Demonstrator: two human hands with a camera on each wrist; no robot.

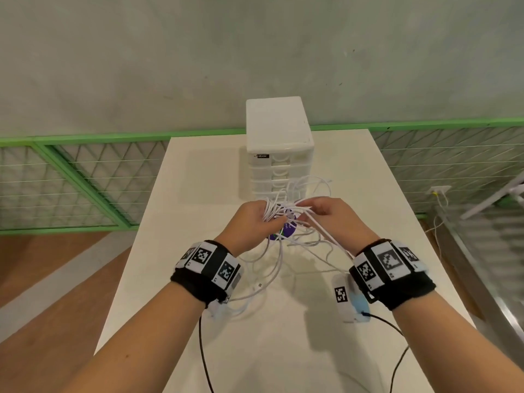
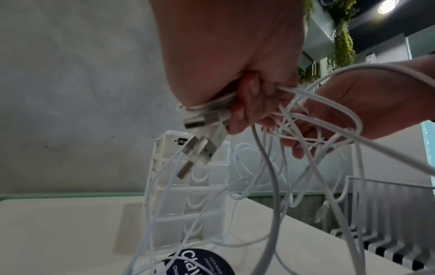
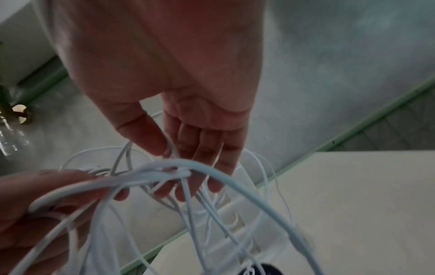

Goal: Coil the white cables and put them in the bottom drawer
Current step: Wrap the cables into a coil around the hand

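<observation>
A tangle of white cables (image 1: 286, 211) hangs between both hands above the white table (image 1: 354, 171). My left hand (image 1: 272, 219) grips a bunch of strands; in the left wrist view the fingers (image 2: 247, 104) curl round them and several USB plugs (image 2: 200, 145) stick out below. My right hand (image 1: 307, 211) pinches a strand between its thumb (image 3: 150, 137) and fingers (image 3: 207, 158). Loose loops trail down onto the table. Behind the cables stands the white drawer unit (image 1: 279, 148), its drawers shut; the bottom drawer (image 2: 188, 228) shows in the left wrist view.
A round dark blue label (image 1: 286, 231) lies on the table under the cables. A green-framed mesh railing (image 1: 85, 177) runs behind and beside the table. Black leads (image 1: 204, 355) hang from both wrist devices over the near table.
</observation>
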